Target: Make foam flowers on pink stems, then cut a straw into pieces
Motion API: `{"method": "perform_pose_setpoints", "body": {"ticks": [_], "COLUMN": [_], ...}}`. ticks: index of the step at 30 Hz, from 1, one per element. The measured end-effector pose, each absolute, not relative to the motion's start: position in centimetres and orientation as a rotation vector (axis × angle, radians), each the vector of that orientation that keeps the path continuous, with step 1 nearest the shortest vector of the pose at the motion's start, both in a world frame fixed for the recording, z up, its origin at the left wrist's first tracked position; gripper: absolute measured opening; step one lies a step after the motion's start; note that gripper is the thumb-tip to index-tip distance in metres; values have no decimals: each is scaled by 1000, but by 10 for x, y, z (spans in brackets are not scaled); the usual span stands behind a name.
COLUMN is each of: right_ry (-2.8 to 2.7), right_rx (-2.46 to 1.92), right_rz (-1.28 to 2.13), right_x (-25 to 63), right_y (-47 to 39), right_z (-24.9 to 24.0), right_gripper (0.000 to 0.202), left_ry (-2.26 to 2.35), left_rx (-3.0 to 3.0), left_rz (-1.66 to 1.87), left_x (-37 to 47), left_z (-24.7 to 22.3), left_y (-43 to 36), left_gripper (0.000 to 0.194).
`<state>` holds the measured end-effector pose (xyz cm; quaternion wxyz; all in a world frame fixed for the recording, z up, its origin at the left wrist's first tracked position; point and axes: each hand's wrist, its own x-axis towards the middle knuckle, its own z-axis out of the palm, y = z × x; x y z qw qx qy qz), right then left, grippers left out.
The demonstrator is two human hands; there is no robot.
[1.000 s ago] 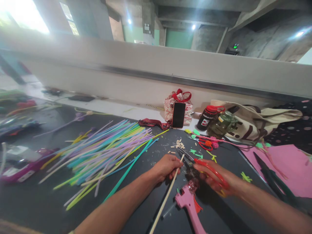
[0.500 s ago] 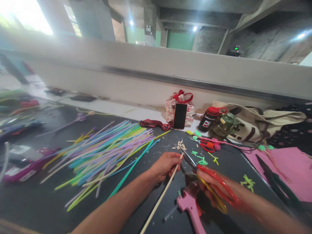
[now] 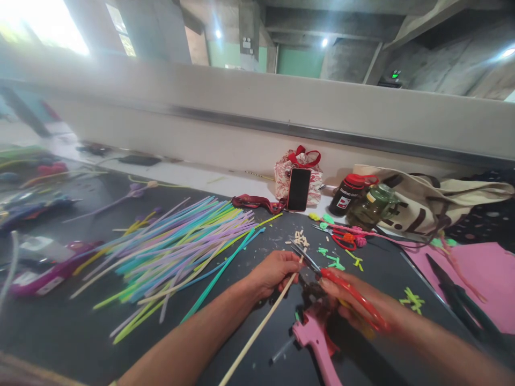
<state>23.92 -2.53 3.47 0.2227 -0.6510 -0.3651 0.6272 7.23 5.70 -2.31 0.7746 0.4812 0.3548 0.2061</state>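
Observation:
Between the fingers of my left hand (image 3: 277, 272), which is closed, is the upper end of a long cream pipe cleaner (image 3: 260, 328). It slants down toward me over the dark table. My right hand (image 3: 341, 295) grips a pair of scissors (image 3: 349, 295) with red and yellow handles; motion blurs it slightly. The blades lie across the tip of the pipe cleaner, just above my left fingertips. Short cream pieces (image 3: 300, 239) are scattered beyond the blades. Under my right hand lies a pink glue gun (image 3: 316, 335).
A pile of coloured pipe cleaners (image 3: 185, 246) covers the table to the left. Green cut bits (image 3: 335, 262) and small red-handled scissors (image 3: 344, 239) lie on the right. A phone (image 3: 298, 190), a black bottle (image 3: 346, 194) and a canvas bag (image 3: 426, 201) stand behind. Dark shears (image 3: 462, 300) rest far right.
The scissors' blades have come closer together at the pipe cleaner's tip, and the handles have drawn together. My left hand has stayed nearly still. The pipe cleaner's lower end has swung slightly left.

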Motion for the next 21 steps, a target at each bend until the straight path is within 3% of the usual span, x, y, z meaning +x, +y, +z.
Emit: {"method": "perform_pose_setpoints", "body": {"ticks": [7, 14, 21], "right_ry": [-900, -951, -999], "right_rx": [-1707, -1772, -1858], "right_rz": [1841, 1815, 1773], "right_x": [250, 251, 247], "right_y": [-13, 0, -2], "right_z": [21, 14, 24], "right_gripper": [31, 33, 35], "left_ry": [816, 884, 911], "left_rx": [1021, 969, 981], "left_rz": [436, 418, 400], "left_x": [75, 81, 81], "left_z": [-25, -29, -30], "left_y": [56, 54, 56], "left_gripper": [21, 9, 9]}}
